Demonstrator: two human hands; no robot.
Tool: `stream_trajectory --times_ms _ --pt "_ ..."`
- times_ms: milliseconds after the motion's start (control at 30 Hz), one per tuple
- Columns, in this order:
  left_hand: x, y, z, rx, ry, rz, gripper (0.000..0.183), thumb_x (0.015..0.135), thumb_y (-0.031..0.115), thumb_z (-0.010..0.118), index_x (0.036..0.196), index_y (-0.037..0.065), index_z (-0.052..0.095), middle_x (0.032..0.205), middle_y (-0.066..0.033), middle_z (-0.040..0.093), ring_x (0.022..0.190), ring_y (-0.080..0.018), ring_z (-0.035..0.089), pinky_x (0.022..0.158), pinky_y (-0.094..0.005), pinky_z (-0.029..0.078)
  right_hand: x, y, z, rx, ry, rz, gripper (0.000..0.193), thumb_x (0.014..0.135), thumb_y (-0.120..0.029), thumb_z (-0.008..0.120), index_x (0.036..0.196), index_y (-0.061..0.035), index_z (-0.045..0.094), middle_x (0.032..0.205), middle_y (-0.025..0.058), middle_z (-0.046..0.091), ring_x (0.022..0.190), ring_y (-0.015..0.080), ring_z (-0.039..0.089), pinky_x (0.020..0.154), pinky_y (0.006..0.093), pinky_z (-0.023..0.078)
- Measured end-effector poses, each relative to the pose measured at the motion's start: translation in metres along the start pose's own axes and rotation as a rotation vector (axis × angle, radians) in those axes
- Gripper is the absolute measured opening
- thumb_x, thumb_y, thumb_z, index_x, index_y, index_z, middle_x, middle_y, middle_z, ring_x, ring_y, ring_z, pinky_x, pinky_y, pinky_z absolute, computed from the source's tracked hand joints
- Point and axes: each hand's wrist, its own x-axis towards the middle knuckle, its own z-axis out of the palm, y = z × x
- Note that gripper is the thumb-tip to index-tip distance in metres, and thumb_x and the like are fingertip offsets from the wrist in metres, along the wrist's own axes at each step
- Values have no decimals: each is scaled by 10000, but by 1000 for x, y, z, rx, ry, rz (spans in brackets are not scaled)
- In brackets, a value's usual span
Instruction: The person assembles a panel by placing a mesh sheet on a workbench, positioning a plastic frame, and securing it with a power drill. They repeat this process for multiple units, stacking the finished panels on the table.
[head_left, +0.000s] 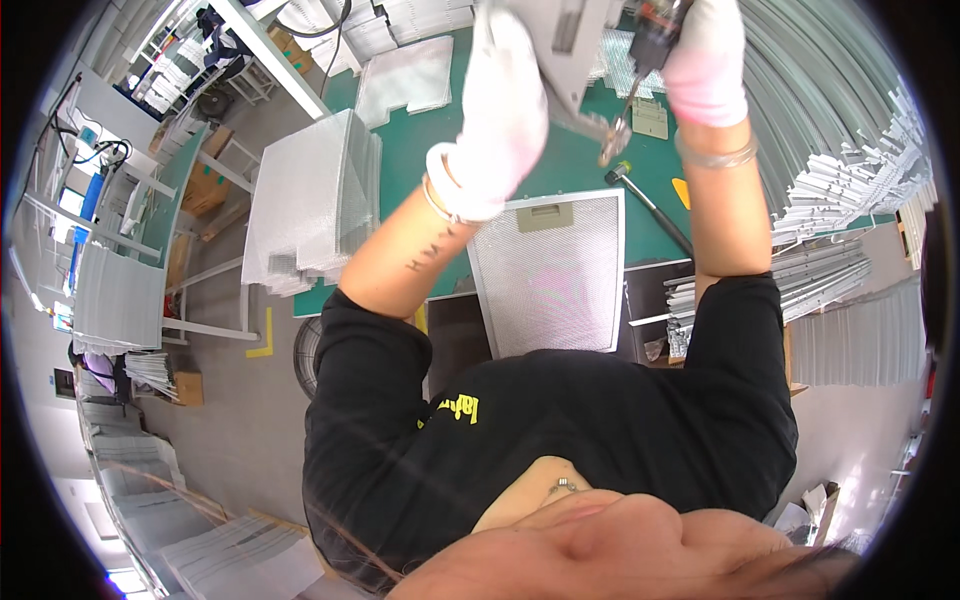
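Head view: both hands in white gloves, raised near the top edge over the green mat (420, 150). Left hand (500, 110) is closed around the edge of a grey metal panel (570, 45), fingers wrapped over its left side, holding it tilted up off the bench. Right hand (705, 60) is gripped shut around a black-bodied power tool (655, 30); the tool's tip points down-left at the panel's lower corner, where a small metal latch part (612, 130) hangs. Can't tell if the tip actually touches it. Bracelets on both wrists. Below the hands, a finished mesh filter (550, 270) with a rectangular latch plate at its top edge lies flat on the mat, just in front of the torso. A hammer (645, 200) lies on the mat right of that filter, head toward the hands. A small grey plate (650, 118) sits on the mat under the right wrist. Stack of mesh sheets (310, 200) at the bench's left end, well apart from the hands. Stacked aluminium frame strips (840, 150) fan along the right side. Grey floor and shelving to the left.
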Motion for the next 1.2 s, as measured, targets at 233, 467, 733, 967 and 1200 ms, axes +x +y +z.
stream_trajectory --times_ms 233,467,733,967,1200 --pt "-14 -5 22 -213 78 -86 510 1094 360 333 1458 8 382 1402 -147 536 1266 -260 556 1082 -397 449 5 -6 -9 83 -63 41 127 1000 -292 632 1084 -199 610 832 -38 622 679 64 585 590 221 495" --pt "-15 -7 21 -104 5 4 560 1084 449 332 1454 35 403 1402 -149 546 1260 -259 571 1060 -425 475 -15 4 -8 88 86 15 189 1000 -297 630 1160 -198 608 862 -26 634 676 70 575 591 214 489" --pt "-37 -18 13 -525 136 -234 471 1084 310 405 1438 -1 424 1389 -134 538 1244 -211 558 1085 -365 446 -18 5 -25 296 -1 119 266 1014 -312 599 1205 -128 625 939 -6 680 754 96 640 657 245 532" --pt "-107 -80 -15 843 -496 -324 409 972 368 556 1135 -2 614 1049 -207 685 974 -359 677 907 -480 516 -25 -18 -18 356 -198 14 355 1054 -300 505 1278 -48 616 1165 80 704 1010 183 677 894 316 540" --pt "-163 -47 25 1054 -330 -412 243 813 308 674 809 72 618 782 -128 653 752 -325 661 735 -471 492 -31 -12 15 252 184 -22 307 1032 -290 556 1206 -50 638 1048 49 717 854 147 684 752 278 562"
